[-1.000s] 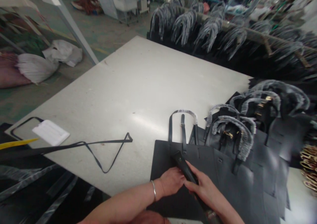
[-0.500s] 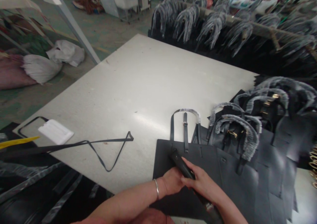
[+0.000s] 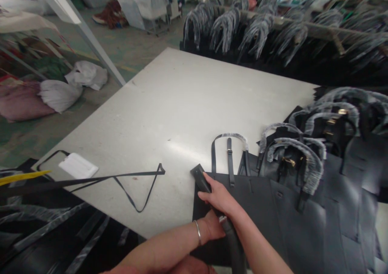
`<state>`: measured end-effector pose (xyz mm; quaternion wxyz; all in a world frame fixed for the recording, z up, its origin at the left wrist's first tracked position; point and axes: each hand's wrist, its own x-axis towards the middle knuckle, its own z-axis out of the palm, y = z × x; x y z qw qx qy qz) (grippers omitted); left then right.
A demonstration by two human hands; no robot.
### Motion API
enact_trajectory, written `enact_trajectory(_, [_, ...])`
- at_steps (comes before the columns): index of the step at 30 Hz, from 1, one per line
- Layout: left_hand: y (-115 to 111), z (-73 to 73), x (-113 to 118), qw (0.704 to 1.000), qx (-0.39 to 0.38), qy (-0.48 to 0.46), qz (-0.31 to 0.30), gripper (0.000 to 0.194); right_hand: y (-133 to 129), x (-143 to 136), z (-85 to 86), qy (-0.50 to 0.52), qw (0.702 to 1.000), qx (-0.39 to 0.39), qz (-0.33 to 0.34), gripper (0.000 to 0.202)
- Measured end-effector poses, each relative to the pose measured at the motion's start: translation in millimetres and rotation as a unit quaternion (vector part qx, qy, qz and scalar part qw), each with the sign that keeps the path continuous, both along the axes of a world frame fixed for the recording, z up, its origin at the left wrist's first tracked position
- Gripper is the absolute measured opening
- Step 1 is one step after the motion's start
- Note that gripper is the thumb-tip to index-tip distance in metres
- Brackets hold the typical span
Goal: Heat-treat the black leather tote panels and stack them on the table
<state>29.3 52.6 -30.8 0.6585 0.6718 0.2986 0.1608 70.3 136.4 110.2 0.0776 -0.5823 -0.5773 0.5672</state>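
Black tool nozzle pressed to the top corner of a flat black bag.
The right hand [image 3: 222, 199] wraps its grip around the tool [image 3: 209, 193] at the bag [image 3: 257, 221]; the left hand [image 3: 214, 227] steadies the hose, its grip hidden. Only this corner looks reached; more bags lie stacked rightward on the pale desk [image 3: 169, 108], in a cluttered workshop.

Your right hand [image 3: 222, 199] grips a black tool [image 3: 202, 178] over a plain black bag [image 3: 273, 221]. Desk [image 3: 169, 116] is off-white. Handle wrap [image 3: 306, 161] is grey-white, buckle [image 3: 287, 161] gold, left wrist's bangle [image 3: 197, 232] silver, loose strap [image 3: 133, 185] black.
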Motion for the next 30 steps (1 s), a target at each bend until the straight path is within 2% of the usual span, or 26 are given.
enact_trajectory(2, [-1.3, -1.4, 3.1, 0.999, -0.017, -0.016, 0.039, 0.055, -8.1, 5.0, 6.9, -0.037, 0.999, -0.015, 0.01, 0.081])
enact_trajectory(4, [-1.7, -2.6, 3.5, 0.998, 0.01, -0.01, 0.054, 0.055, -23.7, 18.3, 16.1, -0.074, 0.997, -0.022, 0.019, 0.079])
enact_trajectory(7, [2.2, -0.9, -0.2, 0.997, 0.074, 0.008, 0.021, 0.048, -51.7, 44.2, 29.0, -0.052, 0.998, -0.036, 0.01, 0.076])
enact_trajectory(9, [6.6, 2.9, -3.5, 0.99, 0.134, 0.028, -0.019, 0.046, -65.2, 57.0, 32.7, -0.04, 0.996, -0.083, -0.004, 0.077])
enact_trajectory(11, [9.6, 7.4, -5.7, 0.968, 0.23, 0.075, -0.063, 0.046, -70.0, 62.2, 29.4, -0.043, 0.991, -0.121, -0.022, 0.078])
enact_trajectory(13, [9.5, 11.1, -6.7, 0.935, 0.315, 0.135, -0.092, 0.048, -66.1, 60.4, 19.3, -0.045, 0.993, -0.102, -0.047, 0.077])
enact_trajectory(17, [5.8, 16.4, -7.5, 0.909, 0.348, 0.196, -0.118, 0.043, -48.4, 50.5, -2.2, -0.015, 0.995, 0.004, -0.097, 0.074])
enact_trajectory(20, [10.0, 23.9, -10.5, 0.909, 0.364, 0.182, -0.087, 0.043, -45.9, 52.4, 2.1, -0.013, 0.991, 0.045, -0.125, 0.074])
enact_trajectory(24, [28.0, 34.7, -21.1, 0.904, 0.402, 0.146, -0.026, 0.047, -64.9, 73.0, 34.9, 0.02, 0.989, 0.058, -0.132, 0.072])
enact_trajectory(27, [47.3, 34.0, -37.6, 0.875, 0.447, 0.185, 0.003, 0.048, -88.1, 97.1, 53.4, 0.02, 0.983, 0.047, -0.177, 0.074])
enact_trajectory(30, [73.2, 25.7, -64.4, 0.84, 0.49, 0.228, 0.032, 0.053, -114.8, 127.1, 50.8, -0.008, 0.972, 0.042, -0.232, 0.075])
